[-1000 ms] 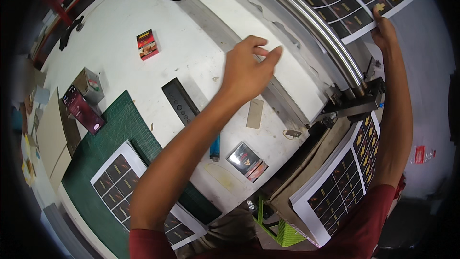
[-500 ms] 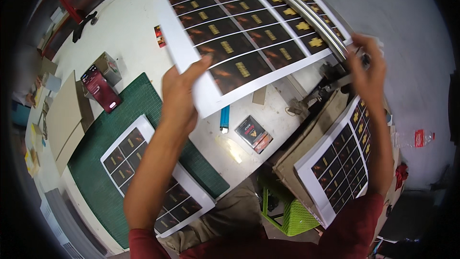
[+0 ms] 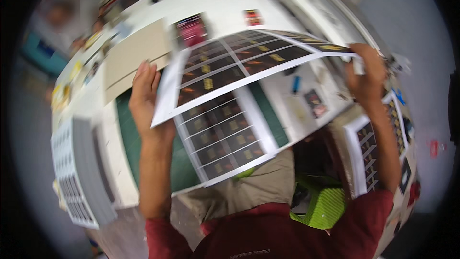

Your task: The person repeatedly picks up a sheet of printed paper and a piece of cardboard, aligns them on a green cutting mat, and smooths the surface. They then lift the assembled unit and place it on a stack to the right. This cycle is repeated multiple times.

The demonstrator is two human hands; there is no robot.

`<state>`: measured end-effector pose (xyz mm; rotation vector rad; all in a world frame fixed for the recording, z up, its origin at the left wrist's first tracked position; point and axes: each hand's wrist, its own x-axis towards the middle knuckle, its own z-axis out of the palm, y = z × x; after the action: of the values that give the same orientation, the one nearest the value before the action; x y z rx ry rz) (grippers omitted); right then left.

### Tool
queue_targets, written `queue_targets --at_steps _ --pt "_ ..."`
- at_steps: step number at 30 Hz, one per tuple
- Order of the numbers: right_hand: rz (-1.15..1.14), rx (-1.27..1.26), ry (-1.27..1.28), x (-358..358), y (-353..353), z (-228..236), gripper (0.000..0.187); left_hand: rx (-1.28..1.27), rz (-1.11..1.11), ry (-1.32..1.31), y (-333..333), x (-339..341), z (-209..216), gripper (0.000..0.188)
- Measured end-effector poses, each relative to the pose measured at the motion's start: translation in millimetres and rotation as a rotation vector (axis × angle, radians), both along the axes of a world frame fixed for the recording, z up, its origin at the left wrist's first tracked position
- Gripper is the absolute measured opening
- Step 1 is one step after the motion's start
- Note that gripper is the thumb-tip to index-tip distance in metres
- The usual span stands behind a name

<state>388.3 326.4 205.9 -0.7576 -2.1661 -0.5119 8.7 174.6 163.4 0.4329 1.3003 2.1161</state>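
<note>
A large white sheet printed with rows of dark rectangles with gold marks (image 3: 258,57) is held up between my hands, bowed and tilted. My left hand (image 3: 146,98) is at its left edge near the lower corner, fingers pointing up, the thumb hidden behind the paper. My right hand (image 3: 366,74) pinches its right corner. Below the held sheet, similar printed sheets (image 3: 223,139) lie on a green cutting mat (image 3: 132,146), partly hidden by it. Motion blurs the sheet's print.
Beige boards (image 3: 136,57) and a phone (image 3: 190,29) lie beyond the mat. A blue lighter (image 3: 296,84) and a cigarette pack (image 3: 315,103) are on the table. A grey stack (image 3: 86,172) stands left. More printed sheets (image 3: 357,148) sit right, beside a green stool (image 3: 326,206).
The view has turned left. The held sheet has moved away from the curved metal bar and over the cutting mat, still in both hands.
</note>
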Motion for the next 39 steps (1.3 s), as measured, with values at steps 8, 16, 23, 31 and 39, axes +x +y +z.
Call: queue_targets --at_steps 8,16,23,31,39 --pt "0.043 -0.185 -0.195 -87 2 117 0.052 0.626 -0.306 0.316 -145 -86 -8 0.087" --pt "0.294 -0.711 -0.617 -267 32 -26 0.05 0.472 -0.412 -0.184 -236 -122 -89 0.097" --pt "0.217 -0.798 -0.597 -314 4 -165 0.049 -0.358 -0.243 -0.161 -244 -112 -161 0.051" --pt "0.491 -0.401 -0.227 -391 -28 -157 0.032 -0.418 -0.075 -0.007 -228 -123 -161 0.064" --pt "0.384 -0.335 -0.364 -510 -9 -139 0.029 -0.429 -0.114 -0.02 -226 -137 -165 0.068"
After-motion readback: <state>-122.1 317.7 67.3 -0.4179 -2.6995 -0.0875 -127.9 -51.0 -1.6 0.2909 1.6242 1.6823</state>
